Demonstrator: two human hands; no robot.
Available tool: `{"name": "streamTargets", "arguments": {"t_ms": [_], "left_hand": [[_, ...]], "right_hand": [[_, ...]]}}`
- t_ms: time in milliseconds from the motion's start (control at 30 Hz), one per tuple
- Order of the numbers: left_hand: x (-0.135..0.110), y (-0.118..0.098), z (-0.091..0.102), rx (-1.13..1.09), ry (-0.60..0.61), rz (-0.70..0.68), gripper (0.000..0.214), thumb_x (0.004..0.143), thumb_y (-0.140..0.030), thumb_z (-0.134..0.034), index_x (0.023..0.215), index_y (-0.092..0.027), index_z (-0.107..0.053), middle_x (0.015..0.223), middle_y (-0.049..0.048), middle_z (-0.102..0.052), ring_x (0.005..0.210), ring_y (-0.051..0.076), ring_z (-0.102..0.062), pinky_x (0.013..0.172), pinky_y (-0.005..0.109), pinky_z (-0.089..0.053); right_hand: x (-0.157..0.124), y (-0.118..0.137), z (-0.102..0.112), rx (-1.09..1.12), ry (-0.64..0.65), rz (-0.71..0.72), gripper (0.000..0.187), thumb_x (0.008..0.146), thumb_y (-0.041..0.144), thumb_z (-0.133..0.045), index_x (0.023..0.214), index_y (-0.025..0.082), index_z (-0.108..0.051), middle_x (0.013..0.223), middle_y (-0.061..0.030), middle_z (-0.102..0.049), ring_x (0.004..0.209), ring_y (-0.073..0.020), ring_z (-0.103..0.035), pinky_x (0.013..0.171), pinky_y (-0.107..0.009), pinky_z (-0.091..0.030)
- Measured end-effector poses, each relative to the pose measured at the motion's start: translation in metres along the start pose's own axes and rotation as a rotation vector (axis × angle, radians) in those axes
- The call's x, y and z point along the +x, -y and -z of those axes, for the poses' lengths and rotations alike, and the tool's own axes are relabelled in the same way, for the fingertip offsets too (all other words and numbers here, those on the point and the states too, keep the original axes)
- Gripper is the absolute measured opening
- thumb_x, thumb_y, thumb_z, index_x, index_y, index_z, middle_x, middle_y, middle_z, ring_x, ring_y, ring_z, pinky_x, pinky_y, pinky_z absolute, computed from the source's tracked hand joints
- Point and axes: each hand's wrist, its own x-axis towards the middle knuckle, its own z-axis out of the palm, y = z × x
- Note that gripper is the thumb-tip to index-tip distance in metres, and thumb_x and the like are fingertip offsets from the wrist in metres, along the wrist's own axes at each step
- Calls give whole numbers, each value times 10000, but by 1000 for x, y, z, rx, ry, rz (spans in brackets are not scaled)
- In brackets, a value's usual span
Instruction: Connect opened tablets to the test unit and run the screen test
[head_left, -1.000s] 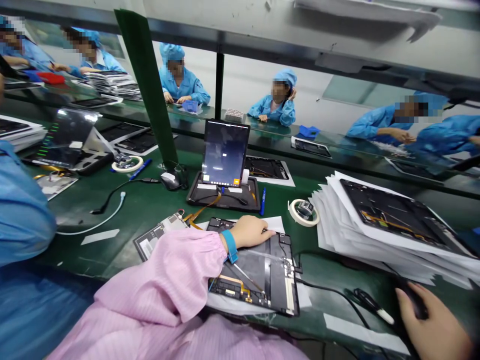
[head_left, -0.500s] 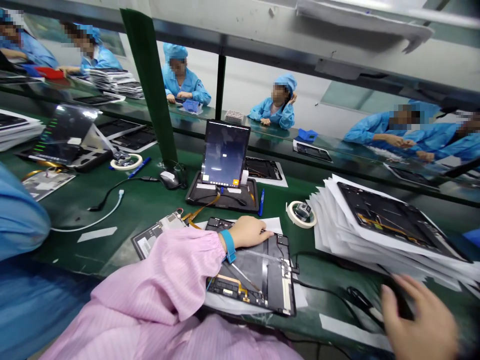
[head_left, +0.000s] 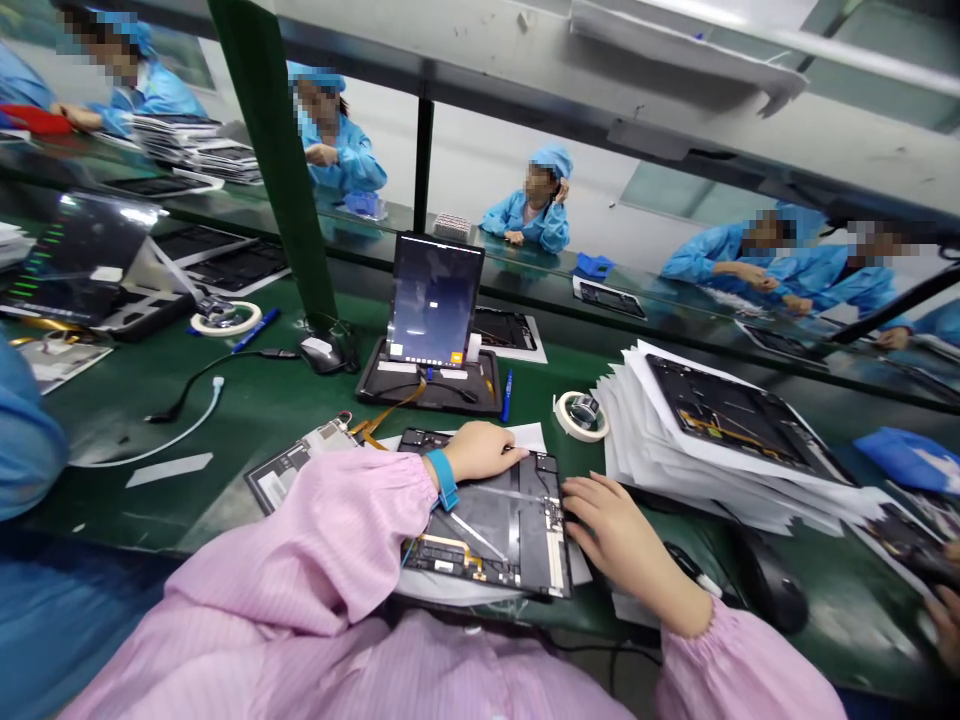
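Your left hand (head_left: pixel 484 453) lies on the tablet (head_left: pixel 534 525), right hand (head_left: pixel 615 522) at its edge; can't tell if either grip's closed.

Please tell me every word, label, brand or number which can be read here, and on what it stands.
No text can be read.
Upright screen: bottom icons, too small.
White label on the grey panel: too blurred.
Open device under the hands: any print is too small.
Left screen: green marks, unreadable.
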Motion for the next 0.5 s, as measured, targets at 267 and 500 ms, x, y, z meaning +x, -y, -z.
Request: {"name": "streamTargets", "arguments": {"t_ms": [267, 500], "left_hand": [[-1, 2, -2, -25, -14, -21, 531, 903, -571, -337, 823, -187, -695, 813, 71, -706, 778, 209, -647, 615, 270, -407], [-3, 4, -1, -35, -7, -49, 507, 901, -573, -356, 868, -202, -699, 848, 62, -712, 795, 200, -647, 651, 262, -420]], "right_hand": [[22, -9, 20, 328, 245, 95, 102, 890, 203, -521, 872, 193, -621, 958, -52, -664, 1150, -227, -529, 980, -401, -423], [18, -8, 25, 338, 284, 85, 168, 903, 285, -513, 970, 206, -645, 1061, -70, -656, 1148, -235, -529, 1012, -410, -405]]}}
